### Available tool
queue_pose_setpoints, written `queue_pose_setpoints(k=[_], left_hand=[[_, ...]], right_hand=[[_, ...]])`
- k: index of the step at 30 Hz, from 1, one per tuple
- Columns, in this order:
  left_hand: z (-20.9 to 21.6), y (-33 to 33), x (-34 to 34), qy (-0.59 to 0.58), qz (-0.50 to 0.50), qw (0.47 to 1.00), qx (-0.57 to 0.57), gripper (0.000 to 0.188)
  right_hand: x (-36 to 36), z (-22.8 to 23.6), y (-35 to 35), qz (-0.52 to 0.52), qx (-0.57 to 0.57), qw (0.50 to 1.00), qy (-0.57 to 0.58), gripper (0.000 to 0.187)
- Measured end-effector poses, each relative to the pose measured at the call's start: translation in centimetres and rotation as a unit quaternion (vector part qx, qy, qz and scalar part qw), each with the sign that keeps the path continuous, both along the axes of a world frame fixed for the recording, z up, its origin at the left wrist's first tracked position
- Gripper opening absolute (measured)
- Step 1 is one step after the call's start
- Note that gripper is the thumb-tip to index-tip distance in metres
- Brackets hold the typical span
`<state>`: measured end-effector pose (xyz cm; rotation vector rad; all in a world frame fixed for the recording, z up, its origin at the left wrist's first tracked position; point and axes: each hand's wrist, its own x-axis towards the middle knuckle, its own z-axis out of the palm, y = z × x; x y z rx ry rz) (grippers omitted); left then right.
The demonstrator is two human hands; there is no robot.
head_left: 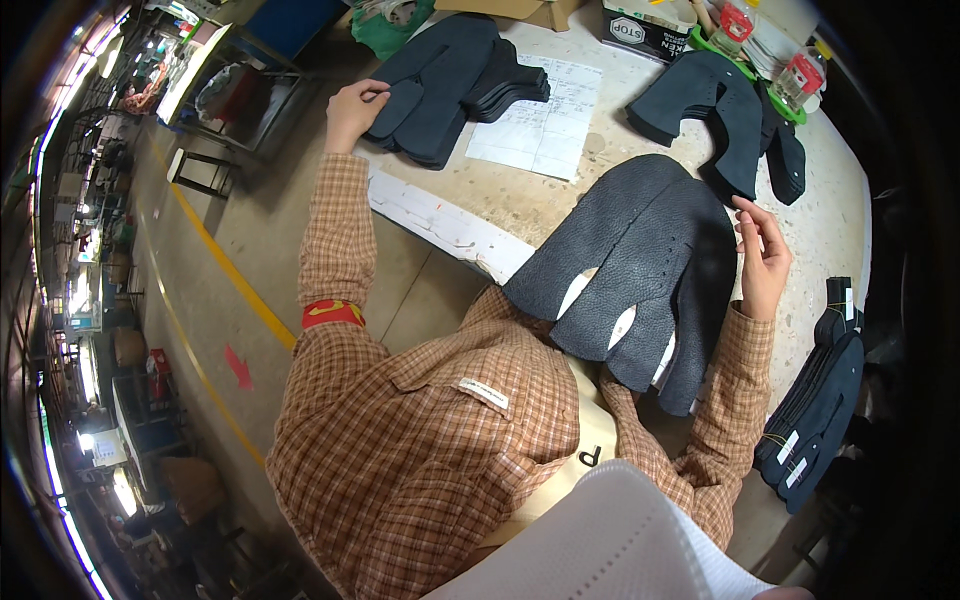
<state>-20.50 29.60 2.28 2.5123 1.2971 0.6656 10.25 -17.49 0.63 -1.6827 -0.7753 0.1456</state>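
Observation:
At the far left of the table, my left hand is closed at the edge of a pile of dark leather shoe-upper pieces, thumb and forefinger pinching the edge of a rounded piece. My right hand holds nothing; its fingers are loosely bent and apart, with the forefinger near the tip of a stack of arch-shaped dark pieces. Between my hands, black pebbled-leather pieces lie fanned out and overlapping at the table's near edge, some hanging over it. White patches show through the gaps between them.
A written paper sheet lies on the worn table. Bottles in green holders and a black box stand at the back right. Banded dark pieces lie at the right edge. A stool stands on the floor at left.

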Motion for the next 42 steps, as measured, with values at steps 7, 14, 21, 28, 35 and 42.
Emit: queue_pose_setpoints(k=[7, 14, 21, 28, 35, 42], left_hand=[[0.9, -1.8, 0.6, 0.102, 0.048, 0.987, 0.118, 0.030], [1.0, -2.2, -0.4, 0.128, -0.067, 0.987, 0.067, 0.062], [0.2, -2.6, -0.3, 0.137, -0.051, 0.983, 0.113, 0.061], [0.4, -1.4, -0.7, 0.089, -0.069, 0.994, 0.002, 0.075], [4.4, -8.6, 6.4, -0.078, -0.208, 0.970, 0.101, 0.052], [4.9, -21.2, 17.9, -0.158, -0.518, 0.841, -0.013, 0.033]], right_hand=[[0.4, -0.1, -0.2, -0.014, -0.004, 1.000, 0.002, 0.017], [1.7, -0.2, -0.9, -0.039, -0.019, 0.999, -0.029, 0.018], [2.2, -0.6, -1.2, -0.033, -0.036, 0.999, -0.021, 0.022], [5.0, -0.9, -1.9, 0.007, -0.137, 0.988, -0.070, 0.022], [6.8, -1.0, -1.5, 0.003, -0.271, 0.960, -0.069, 0.025], [4.5, -3.3, 0.1, -0.078, -0.274, 0.955, -0.081, 0.022]])
